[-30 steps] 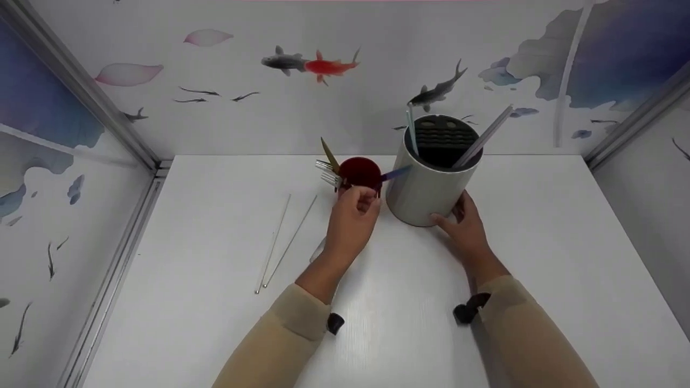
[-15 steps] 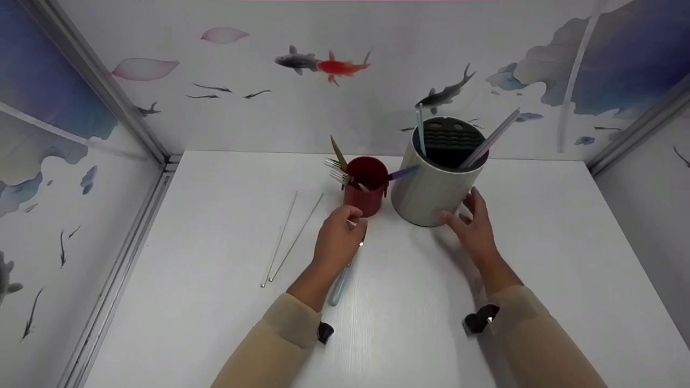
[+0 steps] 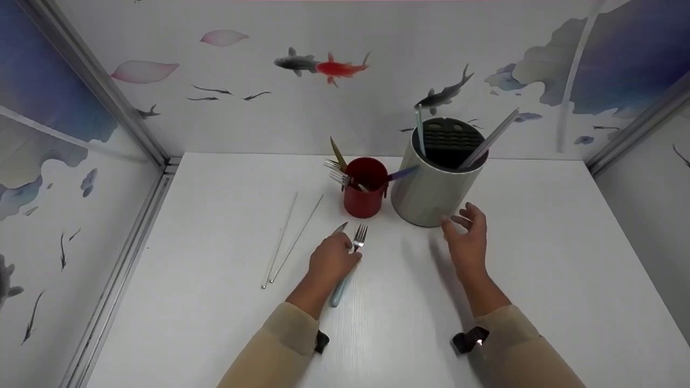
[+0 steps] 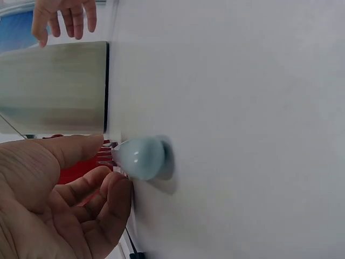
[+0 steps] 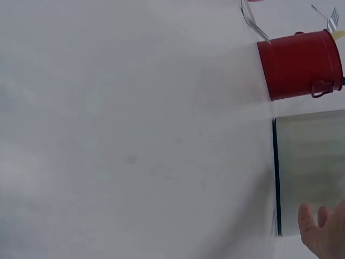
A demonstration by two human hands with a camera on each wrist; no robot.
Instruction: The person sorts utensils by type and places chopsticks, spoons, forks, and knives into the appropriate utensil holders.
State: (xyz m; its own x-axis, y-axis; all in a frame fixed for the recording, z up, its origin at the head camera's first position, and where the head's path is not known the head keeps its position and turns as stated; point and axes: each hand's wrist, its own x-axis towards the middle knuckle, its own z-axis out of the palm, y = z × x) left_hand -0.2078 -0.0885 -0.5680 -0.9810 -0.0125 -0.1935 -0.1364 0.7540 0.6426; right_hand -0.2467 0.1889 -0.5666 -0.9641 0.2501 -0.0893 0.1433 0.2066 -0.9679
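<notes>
In the head view my left hand (image 3: 330, 260) is low over a fork (image 3: 360, 236) lying on the table. A light blue handle (image 3: 337, 295) shows below the hand, and a pointed metal tip (image 3: 340, 228), like a knife's, shows beyond it. The left wrist view shows the thumb and loosely bent fingers apart, with the handle's rounded end (image 4: 143, 157) beyond the gap. My right hand (image 3: 468, 242), fingers spread and slightly bent, holds nothing beside the base of a grey cylindrical holder (image 3: 428, 196). Whether it touches the holder I cannot tell.
A small red bucket (image 3: 362, 203) with forks (image 3: 338, 177), a gold-coloured pointed piece (image 3: 338, 153) and a blue-purple handle (image 3: 403, 172) stands left of the holder. Two thin rods (image 3: 295, 240) lie to the left. Clear straws (image 3: 490, 137) lean in the holder. A printed wall stands behind.
My left hand has come back from the red bucket towards me and lower, uncovering the fork's tines and the pointed tip. My right hand has drawn slightly back from the holder.
</notes>
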